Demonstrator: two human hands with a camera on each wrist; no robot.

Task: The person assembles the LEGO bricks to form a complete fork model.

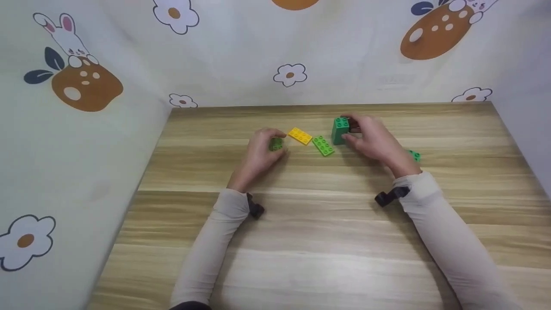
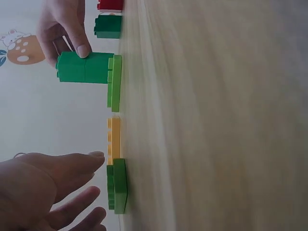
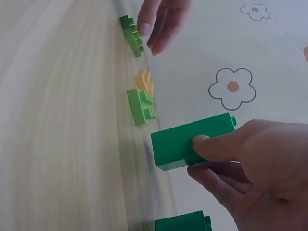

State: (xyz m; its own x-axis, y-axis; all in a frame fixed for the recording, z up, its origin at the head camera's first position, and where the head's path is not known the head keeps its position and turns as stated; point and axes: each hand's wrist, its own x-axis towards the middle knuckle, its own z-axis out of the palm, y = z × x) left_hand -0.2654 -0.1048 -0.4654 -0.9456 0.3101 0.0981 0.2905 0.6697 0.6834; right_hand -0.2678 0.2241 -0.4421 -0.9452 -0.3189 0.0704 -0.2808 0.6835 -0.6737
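Note:
My right hand (image 1: 373, 137) pinches a tall green block stack (image 1: 339, 132) between thumb and fingers. In the left wrist view, a seam shows where its two bricks (image 2: 77, 68) join. The right wrist view shows the stack (image 3: 180, 143) tilted, its bottom apart from the table. Just left of it lies a light green flat brick (image 1: 323, 146), then a yellow flat brick (image 1: 300, 136). My left hand (image 1: 261, 150) arches over another green flat brick (image 1: 276, 144). Its fingers (image 2: 77, 168) look relaxed and apart from that brick (image 2: 120, 186).
Another green brick (image 1: 414, 156) stands on the wooden table (image 1: 310, 241) beside my right wrist, partly hidden by it. Beyond it, a red brick (image 2: 110, 5) shows at the left wrist view's edge. A patterned wall (image 1: 232, 64) rises behind the table.

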